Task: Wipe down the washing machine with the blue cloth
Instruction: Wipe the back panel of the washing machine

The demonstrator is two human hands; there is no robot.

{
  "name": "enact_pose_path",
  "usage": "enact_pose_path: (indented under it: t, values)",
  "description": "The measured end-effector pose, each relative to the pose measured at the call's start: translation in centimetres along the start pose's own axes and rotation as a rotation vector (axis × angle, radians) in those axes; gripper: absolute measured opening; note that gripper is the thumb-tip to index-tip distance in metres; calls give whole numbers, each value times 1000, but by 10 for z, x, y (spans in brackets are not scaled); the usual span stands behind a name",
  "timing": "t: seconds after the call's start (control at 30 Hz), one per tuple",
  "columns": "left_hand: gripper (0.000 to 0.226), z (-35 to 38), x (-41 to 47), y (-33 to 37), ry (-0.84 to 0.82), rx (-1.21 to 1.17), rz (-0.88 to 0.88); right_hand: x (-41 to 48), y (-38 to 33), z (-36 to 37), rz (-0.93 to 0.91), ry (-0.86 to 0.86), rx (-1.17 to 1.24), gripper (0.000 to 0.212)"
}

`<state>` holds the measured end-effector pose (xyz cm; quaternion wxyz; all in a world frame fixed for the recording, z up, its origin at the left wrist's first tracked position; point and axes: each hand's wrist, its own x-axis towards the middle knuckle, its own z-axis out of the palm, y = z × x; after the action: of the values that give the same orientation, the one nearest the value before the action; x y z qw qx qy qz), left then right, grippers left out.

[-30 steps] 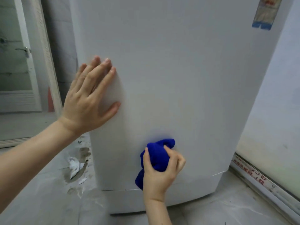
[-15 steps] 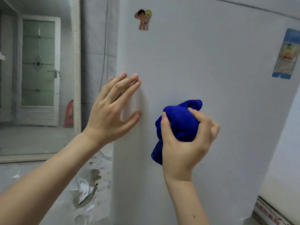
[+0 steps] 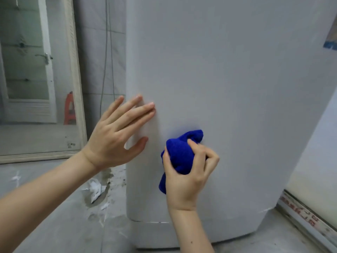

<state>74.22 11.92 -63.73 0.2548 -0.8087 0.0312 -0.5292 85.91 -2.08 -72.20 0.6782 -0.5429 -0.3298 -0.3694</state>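
1. Centrally, the white washing machine (image 3: 237, 88) stood upright on a grey floor (image 3: 54, 216), its plain side panel filling most of the view and its base plinth visible below a thin seam.
2. The blue cloth (image 3: 179, 154) was bunched into a wad and pressed against the lower middle of that panel, with one loose end hanging down beside the wrist.
3. The right hand (image 3: 186, 172) held the cloth. Its grip was closed round the wad, with the thumb on the left side and the curled fingers over the top and right.
4. The left hand (image 3: 116, 137) lay just beside the cloth, to its left and apart from it. Its grip was open, and the straight, slightly spread fingers touched the panel near the machine's rounded left corner.
5. A sticker (image 3: 331, 39) with a blue lower edge showed at the panel's upper right, cut off by the edge of the view.
6. A thin cable (image 3: 105, 52) hung down the tiled wall (image 3: 94, 42) behind the machine.
7. A white glazed door (image 3: 45, 70) with a lever handle and a red stool (image 3: 70, 108) appeared at far left.
8. White crumpled scraps (image 3: 95, 190) lay on the stained floor beside the machine's left corner.
9. A metal track (image 3: 300, 216) bearing red lettering ran along the floor at right.
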Motion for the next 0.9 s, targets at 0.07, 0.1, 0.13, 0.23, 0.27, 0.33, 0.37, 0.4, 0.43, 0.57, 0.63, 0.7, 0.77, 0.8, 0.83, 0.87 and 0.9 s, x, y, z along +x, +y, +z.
enact_pose_path:
  t: [0.07,0.1,0.13,0.23,0.27,0.33,0.37,0.4,0.43,0.57,0.63,0.7,0.77,0.8,0.83,0.87,0.9]
  values:
    - [54,2,-14,5,-36,-35,-6,-37,16,-12,29,-51,-18,68]
    - [55,3,-20,8,-47,-56,-23,-53,23,-17,42,-75,-30,70]
    - [57,4,-25,12,-57,-75,-41,-67,30,-23,58,-96,-40,72]
    - [59,6,-40,23,-96,-112,-67,-106,44,-36,118,-153,-63,77]
    - [58,8,-45,27,-109,-109,-59,-117,48,-41,136,-171,-71,79]
    - [56,10,-58,35,-140,-98,-33,-138,52,-50,186,-216,-87,80]
    - [56,11,-65,40,-160,-106,-37,-147,54,-54,225,-241,-97,80]
    - [56,12,-75,46,-188,-123,-54,-156,54,-59,284,-266,-113,79]
    - [55,12,-89,54,-222,-149,-80,-165,52,-66,361,-285,-135,78]
    - [52,5,-144,97,-440,-293,-146,-177,29,-94,596,-343,-166,67]
    - [51,-8,-162,115,-577,-397,-230,-174,10,-106,694,-401,-197,61]
    - [48,-29,-168,128,-692,-491,-340,-166,-10,-118,777,-430,-237,59]
    - [45,-53,-161,134,-776,-543,-429,-150,-29,-128,844,-461,-266,58]
    - [44,-66,-154,134,-813,-558,-472,-141,-39,-132,880,-484,-268,58]
    - [44,-79,-145,133,-846,-572,-514,-129,-51,-137,920,-506,-265,57]
    - [43,-93,-134,132,-875,-586,-552,-115,-64,-140,961,-532,-261,56]
    - [44,-109,-121,131,-902,-594,-596,-98,-78,-143,997,-563,-257,56]
